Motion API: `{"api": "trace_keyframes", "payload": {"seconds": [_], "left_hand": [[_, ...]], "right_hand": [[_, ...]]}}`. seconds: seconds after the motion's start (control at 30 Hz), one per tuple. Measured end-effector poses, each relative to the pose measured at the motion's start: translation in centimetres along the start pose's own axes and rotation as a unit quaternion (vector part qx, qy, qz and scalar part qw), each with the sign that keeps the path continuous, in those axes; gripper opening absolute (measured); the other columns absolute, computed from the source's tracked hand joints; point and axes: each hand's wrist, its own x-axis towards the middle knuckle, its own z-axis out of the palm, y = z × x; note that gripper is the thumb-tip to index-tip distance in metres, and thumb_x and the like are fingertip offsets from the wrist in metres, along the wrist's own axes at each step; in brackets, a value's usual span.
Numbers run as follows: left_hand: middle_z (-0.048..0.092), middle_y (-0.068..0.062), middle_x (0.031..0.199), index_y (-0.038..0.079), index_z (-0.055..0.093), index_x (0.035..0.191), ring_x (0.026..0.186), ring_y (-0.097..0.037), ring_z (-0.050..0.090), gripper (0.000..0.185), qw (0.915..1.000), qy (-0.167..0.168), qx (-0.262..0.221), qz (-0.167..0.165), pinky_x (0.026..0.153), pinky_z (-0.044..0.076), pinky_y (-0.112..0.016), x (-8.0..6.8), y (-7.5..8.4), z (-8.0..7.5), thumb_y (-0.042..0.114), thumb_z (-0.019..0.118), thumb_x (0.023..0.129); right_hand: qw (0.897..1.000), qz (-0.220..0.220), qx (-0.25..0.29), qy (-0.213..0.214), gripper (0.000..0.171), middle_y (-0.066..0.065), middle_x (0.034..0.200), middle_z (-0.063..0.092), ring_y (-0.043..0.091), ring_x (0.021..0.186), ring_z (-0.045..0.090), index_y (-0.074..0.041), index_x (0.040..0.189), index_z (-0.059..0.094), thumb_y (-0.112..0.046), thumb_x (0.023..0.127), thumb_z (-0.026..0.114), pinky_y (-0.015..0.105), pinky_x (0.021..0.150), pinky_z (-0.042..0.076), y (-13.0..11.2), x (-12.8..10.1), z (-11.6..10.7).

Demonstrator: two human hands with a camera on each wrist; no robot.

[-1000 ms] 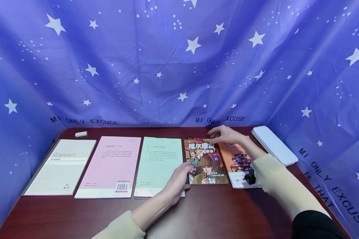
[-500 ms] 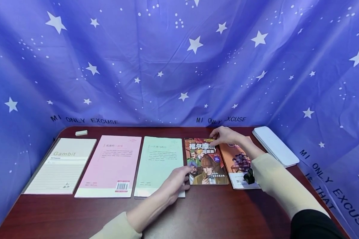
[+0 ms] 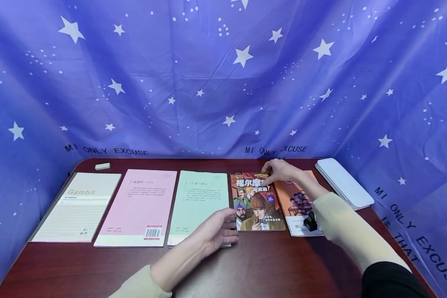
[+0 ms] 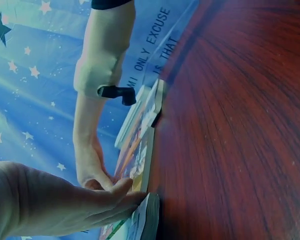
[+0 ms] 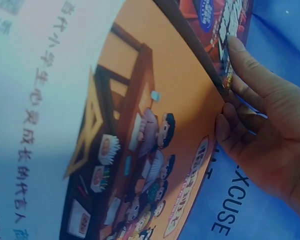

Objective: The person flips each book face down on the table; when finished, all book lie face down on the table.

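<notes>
On the counter (image 3: 275, 265), the right hand (image 3: 281, 170) pinches the comic's (image 3: 257, 203) far corner where it overlaps the orange book (image 3: 296, 198), the left hand (image 3: 216, 231) resting loose-fingered near its front corner; a one-corner lift could bend the cover.

On the cream notebook (image 3: 76, 213) at the left of the frame you can read "Gambit" near its top edge. The blue star-printed cloth (image 3: 223, 82) behind the worktop shows you "MI ONLY EXCUSE" at left and again at centre, with "IS THAT EXCUSE" running down at lower right. The pink book (image 3: 137, 207) carries a barcode at its lower right corner, its digits too small to read.
</notes>
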Motion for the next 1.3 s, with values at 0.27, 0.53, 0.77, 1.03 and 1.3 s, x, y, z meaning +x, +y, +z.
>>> {"api": "trace_keyframes", "payload": {"seconds": [0.27,0.53,0.77,1.03,1.3], "left_hand": [[0.027,-0.049,0.149,-0.024,0.025,0.146,0.142,-0.067,0.028,0.067,0.9995,-0.009,-0.031,0.006,0.125,0.031,-0.066,0.4,-0.5,-0.4,0.025,0.044,0.104],[0.039,-0.046,0.141,-0.02,0.034,0.14,0.135,-0.054,0.049,0.056,0.9963,0.037,-0.075,0.02,0.12,0.045,-0.056,0.5,-0.6,-0.7,0.018,0.047,0.102],[0.043,-0.044,0.14,-0.022,0.034,0.139,0.127,-0.05,0.059,0.053,0.9952,0.043,-0.085,0.022,0.119,0.048,-0.05,0.8,-0.8,-0.8,0.013,0.046,0.101],[0.057,-0.02,0.11,-0.017,0.046,0.128,0.099,-0.027,0.07,0.037,0.9964,0.037,-0.072,0.024,0.111,0.056,-0.043,1.3,-1.1,-1.1,0.008,0.046,0.101],[0.058,-0.014,0.102,-0.01,0.052,0.117,0.096,-0.024,0.068,0.025,0.9968,0.034,-0.069,0.023,0.113,0.054,-0.047,1.3,-1.0,-1.2,0.006,0.048,0.098]], "right_hand": [[1.0,0.012,-0.004,0.016,0.052,0.014,0.115,0.065,0.02,0.089,0.056,-0.005,0.119,0.064,-0.029,0.081,0.089,0.029,0.072,0.049,0.1,0.1,0.6],[0.999,0.007,0.005,0.038,0.055,0.011,0.115,0.062,0.022,0.092,0.051,-0.007,0.113,0.059,-0.033,0.077,0.092,0.033,0.078,0.045,0.1,0.3,1.1],[0.999,-0.006,-0.002,0.039,0.061,0.018,0.133,0.067,0.034,0.121,0.063,-0.003,0.125,0.067,-0.034,0.078,0.091,0.047,0.097,0.057,0.2,0.4,1.2],[1.0,-0.009,-0.003,0.026,0.064,0.021,0.138,0.065,0.041,0.131,0.058,-0.001,0.13,0.067,-0.035,0.08,0.089,0.054,0.106,0.054,0.1,0.3,0.8],[0.999,-0.025,-0.018,0.039,0.063,0.021,0.135,0.065,0.038,0.126,0.06,-0.001,0.126,0.067,-0.033,0.078,0.091,0.052,0.104,0.054,-0.4,0.3,0.7]]}}
